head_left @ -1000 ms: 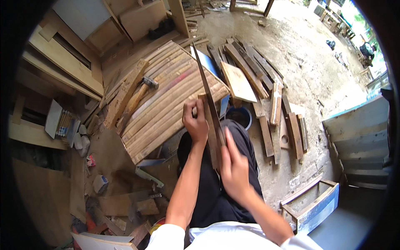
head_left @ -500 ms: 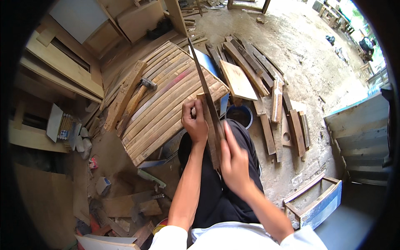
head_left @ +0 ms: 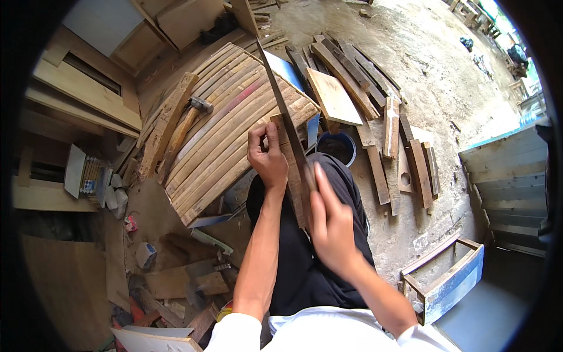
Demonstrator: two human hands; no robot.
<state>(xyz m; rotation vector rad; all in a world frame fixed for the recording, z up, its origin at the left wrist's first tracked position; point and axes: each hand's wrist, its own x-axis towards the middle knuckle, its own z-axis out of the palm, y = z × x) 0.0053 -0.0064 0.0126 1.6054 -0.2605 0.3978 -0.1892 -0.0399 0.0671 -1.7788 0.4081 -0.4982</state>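
Observation:
My left hand [head_left: 268, 158] is closed around the upper part of a narrow brown wooden board [head_left: 297, 193], which stands tilted above my lap at the edge of a slatted bench [head_left: 229, 138]. In my right hand [head_left: 332, 226] is the handle of a handsaw, its fingers wrapped round it and slightly blurred. The long dark saw blade [head_left: 280, 102] points forward and lies along the right side of the board, reaching over the bench. Whether its teeth touch the wood cannot be made out. The board's lower end is beside my right hand.
On the bench's left side lie a hammer [head_left: 200, 105] and a thick timber [head_left: 167, 129]. A dark bucket [head_left: 353, 151] stands beyond my right knee. Several timber strips and a pale board [head_left: 333, 98] lie to the right. A blue-sided wooden drawer [head_left: 453, 288] sits at lower right; scraps litter the lower left.
The whole view has shifted a little, so the bench and hammer appear farther left and up. Both hands keep their hold, and the saw stays nearly the same against the board.

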